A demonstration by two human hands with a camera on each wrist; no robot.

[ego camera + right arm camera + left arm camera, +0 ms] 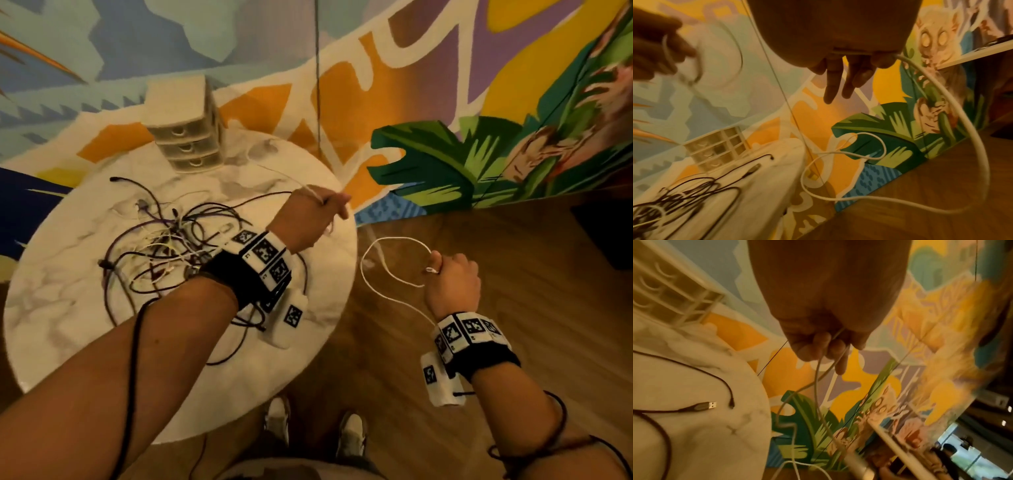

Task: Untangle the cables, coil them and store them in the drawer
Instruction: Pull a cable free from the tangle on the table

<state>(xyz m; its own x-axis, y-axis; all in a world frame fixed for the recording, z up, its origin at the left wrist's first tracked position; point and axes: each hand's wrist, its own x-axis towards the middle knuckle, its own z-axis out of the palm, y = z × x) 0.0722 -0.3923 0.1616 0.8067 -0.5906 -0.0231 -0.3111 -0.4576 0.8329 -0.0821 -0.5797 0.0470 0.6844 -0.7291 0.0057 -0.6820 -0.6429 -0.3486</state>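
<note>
The left hand [306, 219] is held above the far right edge of the round marble table [68, 308], its fingers [818, 345] curled round a thin white cable [387, 270], which runs out from under the fingertips and hangs down past the table's rim. The right hand [452, 281] is off the table, over the wooden floor [513, 240]. It holds the same white cable where it crosses the palm at the base of the fingers; the head view shows the thumb side closed on it, while the right wrist view shows the other fingers [830, 84] pointing down, straight and slightly apart. Between the two hands the white cable makes one open loop in the air, just in front of the right hand's knuckles, and a slack length drops below the right wrist.

On the table, under and behind the left forearm, lies the tangle of dark and pale cables [171, 246], well apart from the right hand. A USB plug [710, 405] on a dark lead lies below the left fingers, near the rim.

The small white drawer unit [186, 133] stands at the far edge of the table, beyond the left fingertips. Its three drawers are all pushed in. What is inside them cannot be told; no cable shows in or on the unit.
</note>
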